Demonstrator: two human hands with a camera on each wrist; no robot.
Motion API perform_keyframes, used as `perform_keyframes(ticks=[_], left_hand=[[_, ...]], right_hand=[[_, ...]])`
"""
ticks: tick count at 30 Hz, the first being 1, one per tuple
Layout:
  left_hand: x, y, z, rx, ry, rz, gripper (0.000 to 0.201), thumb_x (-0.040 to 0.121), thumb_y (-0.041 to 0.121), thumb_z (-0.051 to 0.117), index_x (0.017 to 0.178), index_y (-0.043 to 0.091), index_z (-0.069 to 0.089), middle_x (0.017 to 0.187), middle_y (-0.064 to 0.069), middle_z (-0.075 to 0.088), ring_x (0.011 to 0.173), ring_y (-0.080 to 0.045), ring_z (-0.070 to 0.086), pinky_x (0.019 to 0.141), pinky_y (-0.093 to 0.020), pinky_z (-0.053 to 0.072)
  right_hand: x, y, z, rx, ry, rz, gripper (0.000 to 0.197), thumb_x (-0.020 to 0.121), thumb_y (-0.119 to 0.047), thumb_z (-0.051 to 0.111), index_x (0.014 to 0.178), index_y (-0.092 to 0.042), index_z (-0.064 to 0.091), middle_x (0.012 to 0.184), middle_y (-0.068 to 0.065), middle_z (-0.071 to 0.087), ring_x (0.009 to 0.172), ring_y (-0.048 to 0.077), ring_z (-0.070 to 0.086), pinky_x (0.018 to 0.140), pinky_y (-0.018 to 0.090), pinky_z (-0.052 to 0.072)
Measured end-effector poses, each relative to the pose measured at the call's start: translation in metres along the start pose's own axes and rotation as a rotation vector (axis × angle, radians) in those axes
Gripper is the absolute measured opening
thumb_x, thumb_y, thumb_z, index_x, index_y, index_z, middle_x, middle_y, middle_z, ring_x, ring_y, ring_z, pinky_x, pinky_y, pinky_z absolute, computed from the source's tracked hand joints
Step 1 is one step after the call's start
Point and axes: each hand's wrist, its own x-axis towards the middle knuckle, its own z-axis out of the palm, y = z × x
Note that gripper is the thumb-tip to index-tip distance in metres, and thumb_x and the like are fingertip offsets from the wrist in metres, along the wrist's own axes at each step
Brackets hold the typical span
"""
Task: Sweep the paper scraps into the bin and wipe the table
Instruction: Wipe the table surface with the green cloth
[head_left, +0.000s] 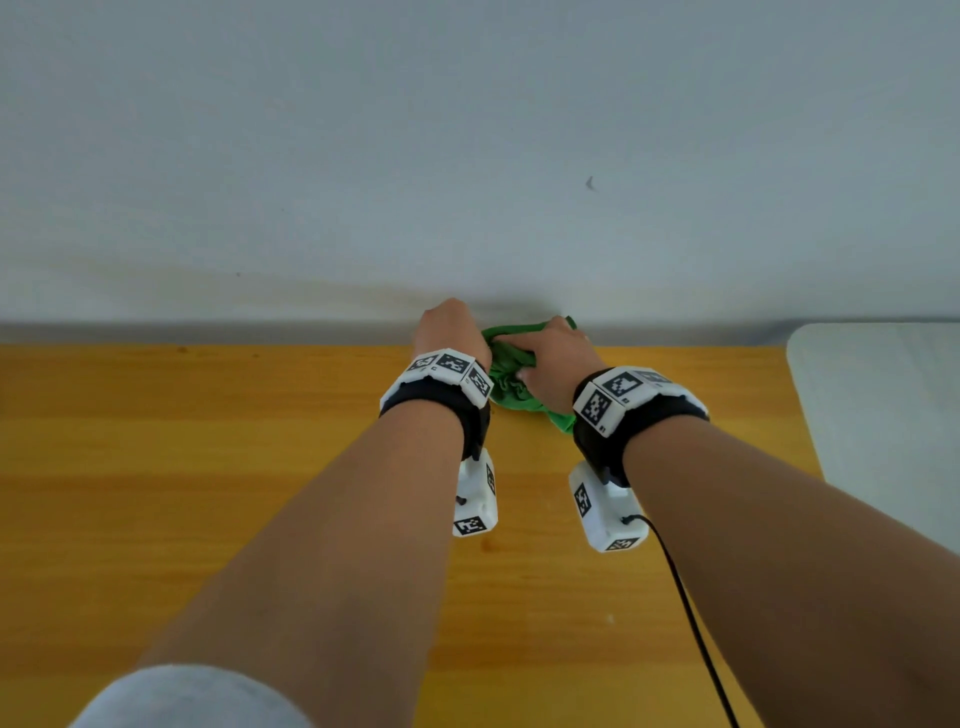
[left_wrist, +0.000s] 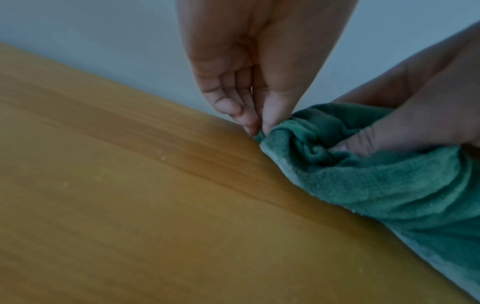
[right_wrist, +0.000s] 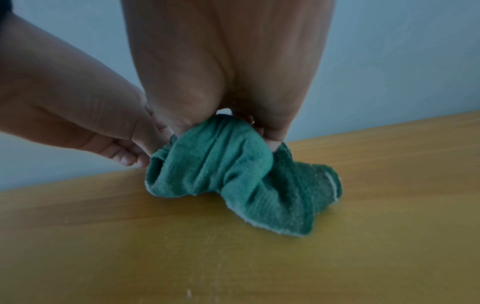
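Note:
A crumpled green cloth lies bunched at the far edge of the wooden table, close to the wall. My right hand grips the bunched top of the cloth, fingers curled round it. My left hand pinches the cloth's left corner between thumb and fingertips. The lower part of the cloth drapes onto the table. No paper scraps and no bin are in view.
A pale wall rises just behind the table's far edge. A white surface adjoins the table on the right. A black cable runs from the right wrist camera across the near table.

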Motion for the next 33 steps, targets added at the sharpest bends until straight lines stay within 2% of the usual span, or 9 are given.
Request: perform_keyframes(ticks=[3, 6, 9, 13, 16, 19, 23, 27, 33], left_hand=[[-0.002, 0.005, -0.004, 0.05, 0.001, -0.006, 0.035, 0.091, 0.007, 0.058, 0.059, 0.009, 0.046, 0.058, -0.004, 0.043, 0.062, -0.023, 0.046, 0.063, -0.026, 0.04], [-0.007, 0.007, -0.007, 0.077, -0.035, -0.004, 0.037, 0.09, 0.005, 0.058, 0.057, 0.008, 0.042, 0.058, -0.005, 0.043, 0.063, -0.024, 0.046, 0.064, -0.027, 0.041], [-0.013, 0.009, -0.004, 0.095, -0.076, -0.003, 0.036, 0.087, 0.005, 0.061, 0.056, 0.008, 0.043, 0.058, -0.005, 0.046, 0.058, -0.023, 0.051, 0.062, -0.028, 0.042], [-0.031, 0.01, 0.002, 0.174, -0.143, 0.024, 0.02, 0.092, 0.006, 0.057, 0.072, 0.007, 0.059, 0.074, -0.005, 0.059, 0.079, -0.027, 0.063, 0.067, -0.03, 0.049], [-0.042, 0.011, 0.003, 0.197, -0.149, 0.015, 0.037, 0.09, 0.008, 0.06, 0.056, 0.01, 0.044, 0.058, -0.003, 0.046, 0.051, -0.018, 0.046, 0.047, -0.026, 0.039], [-0.055, 0.01, 0.003, 0.202, -0.18, 0.019, 0.041, 0.09, 0.01, 0.06, 0.055, 0.011, 0.041, 0.056, -0.003, 0.044, 0.048, -0.014, 0.04, 0.04, -0.023, 0.03], [-0.071, 0.007, 0.007, 0.197, -0.197, 0.027, 0.039, 0.09, 0.008, 0.061, 0.056, 0.01, 0.043, 0.058, -0.004, 0.045, 0.048, -0.015, 0.041, 0.043, -0.024, 0.035], [-0.083, 0.003, 0.012, 0.195, -0.236, 0.039, 0.037, 0.09, 0.009, 0.063, 0.058, 0.01, 0.044, 0.06, -0.003, 0.046, 0.05, -0.015, 0.041, 0.06, -0.026, 0.042], [-0.107, -0.01, 0.019, 0.195, -0.254, 0.072, 0.038, 0.089, 0.011, 0.065, 0.057, 0.01, 0.045, 0.058, -0.003, 0.046, 0.055, -0.019, 0.047, 0.061, -0.026, 0.043]], right_hand=[[0.001, 0.003, -0.001, 0.014, -0.01, 0.007, 0.052, 0.096, -0.018, 0.05, 0.143, -0.038, 0.041, 0.138, 0.016, 0.037, 0.128, 0.036, 0.036, 0.112, 0.04, 0.029], [-0.001, 0.004, 0.0, 0.031, -0.028, 0.007, 0.052, 0.094, -0.015, 0.052, 0.139, -0.04, 0.045, 0.137, 0.015, 0.037, 0.121, 0.036, 0.045, 0.109, 0.039, 0.037], [-0.009, 0.009, -0.001, 0.027, -0.045, -0.017, 0.053, 0.091, -0.013, 0.055, 0.137, -0.039, 0.048, 0.133, 0.014, 0.042, 0.11, 0.032, 0.054, 0.104, 0.039, 0.042], [-0.024, 0.015, 0.004, 0.012, -0.053, -0.039, 0.054, 0.09, -0.009, 0.056, 0.136, -0.036, 0.051, 0.123, 0.012, 0.059, 0.116, 0.031, 0.052, 0.107, 0.043, 0.039], [-0.035, 0.018, 0.009, -0.001, -0.056, -0.044, 0.054, 0.09, -0.01, 0.056, 0.137, -0.036, 0.05, 0.127, 0.013, 0.054, 0.121, 0.029, 0.049, 0.109, 0.042, 0.037], [-0.045, 0.021, 0.014, -0.012, -0.077, -0.043, 0.055, 0.091, -0.011, 0.056, 0.138, -0.037, 0.047, 0.133, 0.015, 0.046, 0.121, 0.029, 0.047, 0.109, 0.042, 0.036], [-0.059, 0.022, 0.027, -0.001, -0.084, -0.014, 0.055, 0.091, -0.015, 0.058, 0.137, -0.041, 0.047, 0.132, 0.015, 0.042, 0.115, 0.032, 0.05, 0.107, 0.041, 0.038], [-0.073, 0.023, 0.04, 0.019, -0.082, 0.022, 0.055, 0.09, -0.016, 0.059, 0.137, -0.042, 0.048, 0.132, 0.014, 0.041, 0.113, 0.035, 0.051, 0.105, 0.042, 0.041], [-0.094, 0.022, 0.057, 0.031, -0.066, 0.059, 0.054, 0.09, -0.016, 0.06, 0.135, -0.043, 0.049, 0.132, 0.012, 0.04, 0.108, 0.035, 0.054, 0.094, 0.038, 0.05]])
